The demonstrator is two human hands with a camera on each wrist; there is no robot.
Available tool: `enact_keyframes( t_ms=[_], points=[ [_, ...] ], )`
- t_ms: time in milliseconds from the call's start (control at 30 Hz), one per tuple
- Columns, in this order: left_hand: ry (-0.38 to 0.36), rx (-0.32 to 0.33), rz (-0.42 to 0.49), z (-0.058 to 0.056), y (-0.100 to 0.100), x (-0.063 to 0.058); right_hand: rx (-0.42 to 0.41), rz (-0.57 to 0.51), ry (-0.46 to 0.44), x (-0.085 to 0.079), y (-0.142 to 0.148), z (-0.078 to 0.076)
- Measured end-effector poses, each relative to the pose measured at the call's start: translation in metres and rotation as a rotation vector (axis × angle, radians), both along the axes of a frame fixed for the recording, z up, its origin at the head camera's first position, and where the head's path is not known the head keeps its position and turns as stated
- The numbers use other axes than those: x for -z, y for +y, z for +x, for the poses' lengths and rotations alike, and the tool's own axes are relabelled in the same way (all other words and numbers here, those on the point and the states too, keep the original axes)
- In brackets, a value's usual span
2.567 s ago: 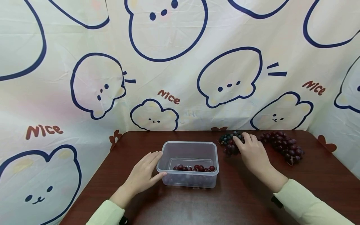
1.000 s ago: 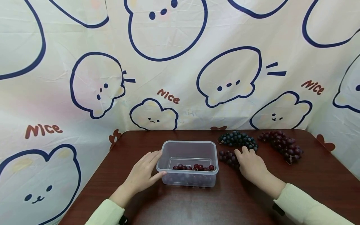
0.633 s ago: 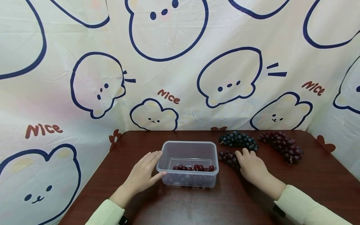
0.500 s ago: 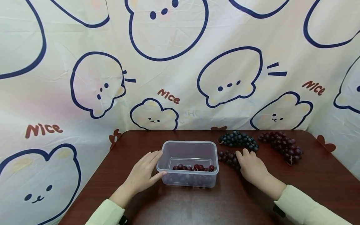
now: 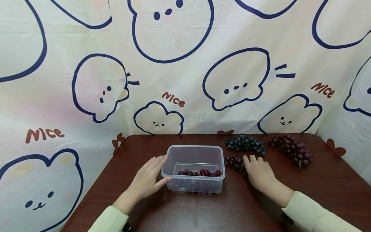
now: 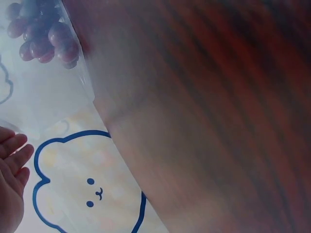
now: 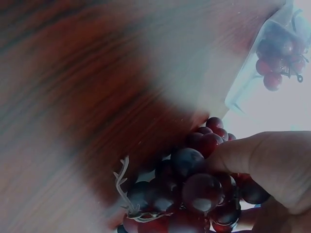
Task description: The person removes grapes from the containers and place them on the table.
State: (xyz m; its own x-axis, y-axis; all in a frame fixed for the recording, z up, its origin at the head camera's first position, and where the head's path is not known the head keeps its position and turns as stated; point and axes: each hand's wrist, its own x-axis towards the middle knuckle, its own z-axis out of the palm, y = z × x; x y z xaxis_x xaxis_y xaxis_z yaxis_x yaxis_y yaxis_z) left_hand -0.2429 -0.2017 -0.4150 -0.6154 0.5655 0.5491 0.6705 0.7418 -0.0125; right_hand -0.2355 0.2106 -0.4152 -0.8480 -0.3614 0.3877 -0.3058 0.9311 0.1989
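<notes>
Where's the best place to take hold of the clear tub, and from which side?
Probably the left rim of the clear tub, pinched from the left: it stands upright, its rim jutting as a lip, while a dark red grape bunch lies close on the right.

In the head view, the word "Nice" (image 5: pixel 44 135) is printed in brownish-red letters on the pale patterned cloth (image 5: pixel 162 77) at the middle left of the frame. It is repeated on the cloth near the centre and again toward the right edge. Fainter lettering (image 5: pixel 197 118) right of the central word cannot be read; no other text is made out.
</notes>
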Motion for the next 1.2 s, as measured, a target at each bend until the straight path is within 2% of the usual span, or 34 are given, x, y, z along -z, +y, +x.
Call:
enact_keyframes(
  t_ms=[400, 667, 1200],
  points=[
    [-0.008, -0.004, 0.000, 0.0002, -0.0007, 0.0009, 0.027, -0.012, -0.063, 0.0019, -0.0018, 0.0009],
    [-0.003, -0.006, 0.006, -0.0003, -0.0010, 0.0012, 0.039, 0.002, -0.045, 0.0040, -0.0024, 0.0001],
    [-0.004, -0.005, 0.003, -0.0006, -0.0006, 0.0012, 0.039, 0.039, -0.076, 0.0012, -0.0061, 0.0024]
  ],
)
